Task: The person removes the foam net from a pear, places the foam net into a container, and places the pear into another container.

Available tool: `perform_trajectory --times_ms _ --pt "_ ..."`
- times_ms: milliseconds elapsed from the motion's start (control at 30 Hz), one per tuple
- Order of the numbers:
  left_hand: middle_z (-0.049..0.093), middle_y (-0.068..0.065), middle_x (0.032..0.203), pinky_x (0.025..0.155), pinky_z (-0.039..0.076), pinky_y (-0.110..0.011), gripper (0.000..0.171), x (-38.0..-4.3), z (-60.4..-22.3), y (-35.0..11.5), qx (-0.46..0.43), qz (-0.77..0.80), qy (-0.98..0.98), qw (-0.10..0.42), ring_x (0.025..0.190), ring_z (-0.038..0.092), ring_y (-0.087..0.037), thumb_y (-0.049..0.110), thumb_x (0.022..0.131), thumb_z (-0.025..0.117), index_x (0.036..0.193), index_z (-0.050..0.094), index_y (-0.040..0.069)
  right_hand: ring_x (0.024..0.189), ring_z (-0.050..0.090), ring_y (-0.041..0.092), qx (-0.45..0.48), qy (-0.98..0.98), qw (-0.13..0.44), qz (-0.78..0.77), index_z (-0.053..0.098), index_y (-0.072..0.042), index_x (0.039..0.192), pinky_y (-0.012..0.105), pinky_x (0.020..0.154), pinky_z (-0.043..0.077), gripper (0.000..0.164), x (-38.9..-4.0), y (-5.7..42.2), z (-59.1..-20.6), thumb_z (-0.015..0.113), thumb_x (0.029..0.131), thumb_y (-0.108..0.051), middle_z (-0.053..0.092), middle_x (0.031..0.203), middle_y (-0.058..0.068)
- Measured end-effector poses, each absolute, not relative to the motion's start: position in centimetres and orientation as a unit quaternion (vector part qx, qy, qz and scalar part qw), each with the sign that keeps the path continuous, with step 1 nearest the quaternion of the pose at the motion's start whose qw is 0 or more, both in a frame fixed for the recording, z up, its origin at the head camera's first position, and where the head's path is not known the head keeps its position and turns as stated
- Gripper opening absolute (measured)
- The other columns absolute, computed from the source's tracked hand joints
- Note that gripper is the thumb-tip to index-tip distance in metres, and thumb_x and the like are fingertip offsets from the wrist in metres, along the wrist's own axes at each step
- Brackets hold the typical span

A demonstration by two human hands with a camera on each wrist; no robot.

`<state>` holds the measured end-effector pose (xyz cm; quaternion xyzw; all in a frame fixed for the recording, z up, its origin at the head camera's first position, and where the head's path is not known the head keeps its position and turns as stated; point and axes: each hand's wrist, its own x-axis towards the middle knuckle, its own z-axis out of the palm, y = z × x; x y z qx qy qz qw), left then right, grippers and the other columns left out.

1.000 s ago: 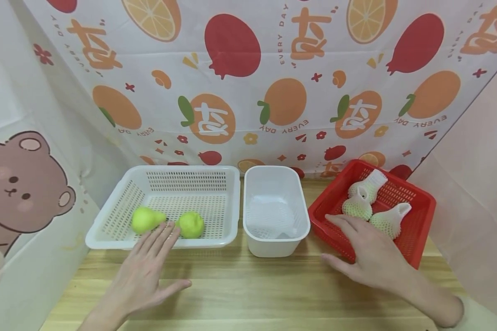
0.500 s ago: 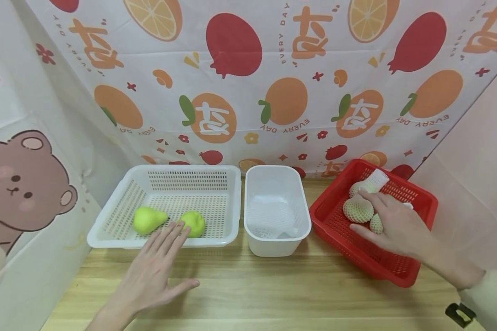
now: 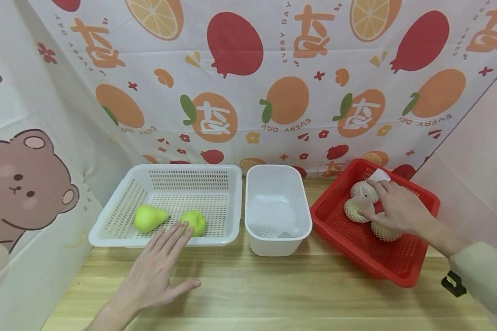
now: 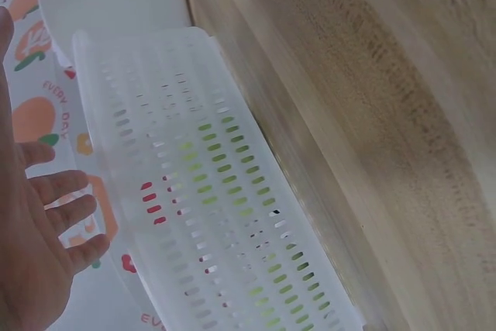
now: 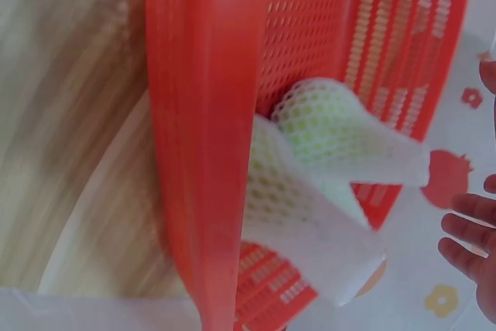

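Right of the white tub, netted fruit lies in the red basket beneath the loose-fingered right hand; left hand straight-fingered.

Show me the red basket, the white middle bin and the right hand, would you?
Red basket (image 3: 352,250), head view: its near wall.
White middle bin (image 3: 275,248), head view: its front outer wall.
Right hand (image 3: 401,211), head view: its back.
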<state>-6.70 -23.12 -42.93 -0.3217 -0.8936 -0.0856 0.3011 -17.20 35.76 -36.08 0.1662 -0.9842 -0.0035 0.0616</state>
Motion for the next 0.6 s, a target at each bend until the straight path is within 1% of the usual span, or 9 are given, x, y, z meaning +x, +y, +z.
perform_trajectory --times_ms 33,133,200,300,433,600 --pt "0.057 -0.025 0.152 0.139 0.003 -0.029 0.106 -6.7 -42.9 -23.1 -0.321 -0.084 -0.894 0.3 0.166 0.021 -0.017 0.086 0.094 0.038 0.155 0.048 -0.001 0.127 0.06 0.051 0.17 -0.983 0.061 -0.011 0.045 -0.002 0.153 0.073 0.1 0.054 0.094 -17.5 36.0 -36.2 0.074 0.089 -0.063 0.061 0.141 0.03" --pt "0.057 -0.025 0.152 0.139 0.003 -0.029 0.106 -6.6 -42.9 -23.1 -0.319 -0.081 -0.896 0.299 0.158 0.037 -0.029 0.086 0.095 0.037 0.155 0.047 -0.001 0.126 0.06 0.053 0.183 -0.98 0.064 -0.036 0.05 0.0 0.149 0.073 0.105 0.051 0.092 -18.4 36.7 -36.5 0.072 0.089 -0.065 0.062 0.139 0.03" --pt "0.057 -0.024 0.153 0.139 0.003 -0.029 0.106 -6.6 -42.9 -23.1 -0.318 -0.078 -0.897 0.297 0.147 0.047 -0.037 0.086 0.095 0.037 0.155 0.047 -0.001 0.126 0.061 0.053 0.19 -0.978 0.065 -0.05 0.053 0.001 0.147 0.072 0.107 0.049 0.09 -18.9 37.0 -36.6 0.071 0.09 -0.066 0.063 0.138 0.03" --pt "0.057 -0.024 0.152 0.138 0.001 -0.029 0.107 -6.6 -42.9 -23.0 -0.316 -0.077 -0.899 0.293 0.14 0.051 -0.042 0.086 0.094 0.037 0.156 0.047 -0.001 0.127 0.06 0.054 0.194 -0.977 0.055 -0.066 0.054 0.002 0.146 0.072 0.108 0.048 0.09 -19.6 37.5 -36.9 0.069 0.09 -0.068 0.062 0.139 0.031" --pt "0.057 -0.023 0.153 0.138 0.001 -0.028 0.107 -6.5 -43.0 -23.0 -0.313 -0.077 -0.902 0.289 0.139 0.052 -0.042 0.086 0.094 0.037 0.157 0.046 0.0 0.131 0.057 0.054 0.2 -0.976 0.029 -0.081 0.055 0.003 0.146 0.073 0.108 0.048 0.092 -20.2 38.1 -37.4 0.066 0.092 -0.07 0.061 0.141 0.031" --pt "0.057 -0.023 0.154 0.138 0.002 -0.028 0.107 -6.3 -43.1 -23.0 -0.31 -0.079 -0.903 0.288 0.139 0.052 -0.043 0.086 0.094 0.038 0.156 0.046 0.001 0.128 0.058 0.052 0.211 -0.973 0.021 -0.093 0.058 0.004 0.143 0.071 0.101 0.053 0.087 -20.7 38.5 -38.2 0.067 0.092 -0.067 0.063 0.137 0.03"
